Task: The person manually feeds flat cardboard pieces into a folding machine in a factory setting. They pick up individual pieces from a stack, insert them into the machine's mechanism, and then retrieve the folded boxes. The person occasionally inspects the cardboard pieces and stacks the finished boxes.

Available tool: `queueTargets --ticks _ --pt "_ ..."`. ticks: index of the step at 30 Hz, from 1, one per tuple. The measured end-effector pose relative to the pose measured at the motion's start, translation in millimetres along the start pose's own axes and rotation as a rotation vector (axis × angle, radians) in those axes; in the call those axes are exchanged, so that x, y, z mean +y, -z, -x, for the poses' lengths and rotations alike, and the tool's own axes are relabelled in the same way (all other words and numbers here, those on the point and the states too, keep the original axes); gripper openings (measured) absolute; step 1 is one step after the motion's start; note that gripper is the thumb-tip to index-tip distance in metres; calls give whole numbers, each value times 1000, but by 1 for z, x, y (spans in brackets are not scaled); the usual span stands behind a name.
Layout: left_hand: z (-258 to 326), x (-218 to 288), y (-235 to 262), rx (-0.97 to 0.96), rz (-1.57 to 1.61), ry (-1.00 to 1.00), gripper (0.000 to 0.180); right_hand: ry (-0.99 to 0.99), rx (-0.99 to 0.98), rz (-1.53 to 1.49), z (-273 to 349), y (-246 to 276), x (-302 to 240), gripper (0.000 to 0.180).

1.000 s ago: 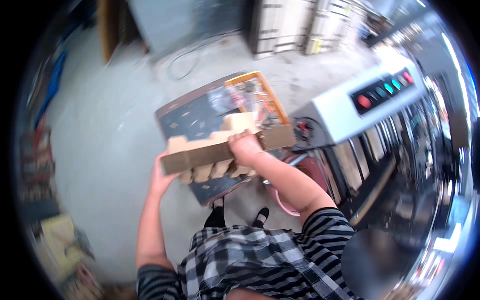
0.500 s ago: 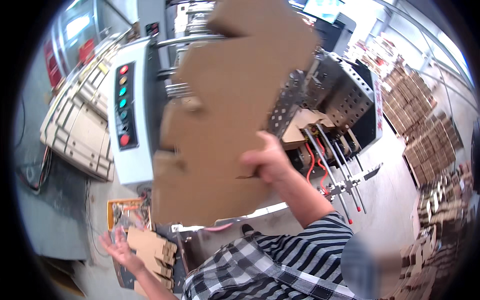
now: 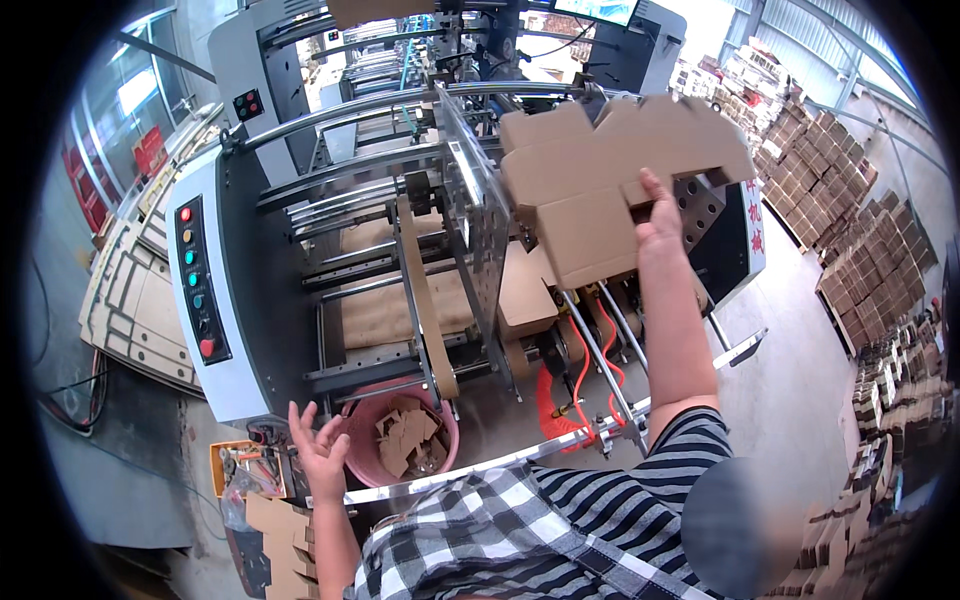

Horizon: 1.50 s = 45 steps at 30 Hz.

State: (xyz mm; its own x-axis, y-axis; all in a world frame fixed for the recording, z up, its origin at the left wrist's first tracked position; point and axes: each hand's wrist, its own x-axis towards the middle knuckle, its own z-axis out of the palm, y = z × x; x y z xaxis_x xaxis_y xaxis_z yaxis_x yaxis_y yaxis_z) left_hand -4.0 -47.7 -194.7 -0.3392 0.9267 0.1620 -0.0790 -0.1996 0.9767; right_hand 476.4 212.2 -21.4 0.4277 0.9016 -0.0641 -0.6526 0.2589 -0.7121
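Held cardboard (image 3: 590, 220) is right of bucket (image 3: 363, 452) (scraps (image 3: 404, 438) inside)

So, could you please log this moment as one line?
right hand: holding cardboard at machine | left hand: open, empty | pink bin: scraps inside

Dark end panel (image 3: 735, 245): marked along the pale outer edge with red characters (image 3: 755, 215), large and stacked in a column, plain enough to read.
Black button strip (image 3: 205, 315): set into the white machine housing (image 3: 240, 390), with tiny pale markings beside round coloured buttons, too small to read.
Lit screen (image 3: 597, 8): cut off by the upper edge, too washed out to read.
Small button box (image 3: 247, 105): mounted on a grey upright, too small for reading any marking.
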Motion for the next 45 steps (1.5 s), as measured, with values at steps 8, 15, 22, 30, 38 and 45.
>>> queueTargets --ticks 8,15,22,30,38,45 --pt "16 -6 -9 38 -94 144 92 -296 124 -78 -64 65 111 45" --pt "15 -19 -11 -1 -115 211 91 -349 175 -70 -89 111 178 38" --pt "8 -30 -22 -62 -121 283 91 -672 57 170 -89 116 163 43" --pt "-6 -58 -32 -215 -192 381 87 -665 -88 1328 -97 116 69 73" --pt "14 -70 -28 -240 -246 524 83 -451 617 1234 -140 195 64 69" --pt "34 -58 -16 -188 -354 673 79 -356 820 589 -151 197 89 86"
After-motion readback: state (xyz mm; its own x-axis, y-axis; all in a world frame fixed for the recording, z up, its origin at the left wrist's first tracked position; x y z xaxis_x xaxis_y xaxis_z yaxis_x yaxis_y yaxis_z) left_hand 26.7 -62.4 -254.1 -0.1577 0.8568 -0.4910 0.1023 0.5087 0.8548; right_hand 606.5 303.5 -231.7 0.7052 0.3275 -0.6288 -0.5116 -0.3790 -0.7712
